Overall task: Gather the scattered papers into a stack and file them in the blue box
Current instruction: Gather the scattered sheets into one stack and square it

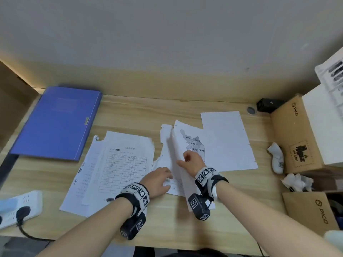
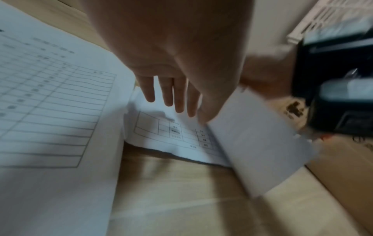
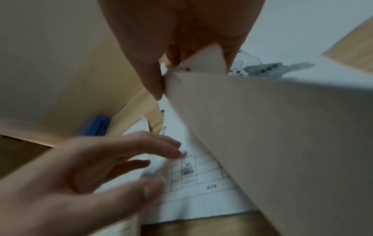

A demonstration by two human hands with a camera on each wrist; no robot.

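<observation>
Right hand (image 1: 193,161) pinches the map sheet (image 1: 187,138), lifted on edge; left hand (image 1: 157,179) lies flat-fingered on the torn form (image 2: 171,135) just beside that grip; blue box (image 1: 55,121) sits well left, closed; risk: ragged edges snagging, tearing further.

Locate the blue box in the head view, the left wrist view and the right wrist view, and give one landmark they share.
Head view: the flat blue file box lies closed at the far left of the wooden desk.
Left wrist view: not in it.
Right wrist view: a small blue corner shows left of centre, beyond the left hand.
Shared landmark: the torn white sheet with a printed table under the left hand.
</observation>
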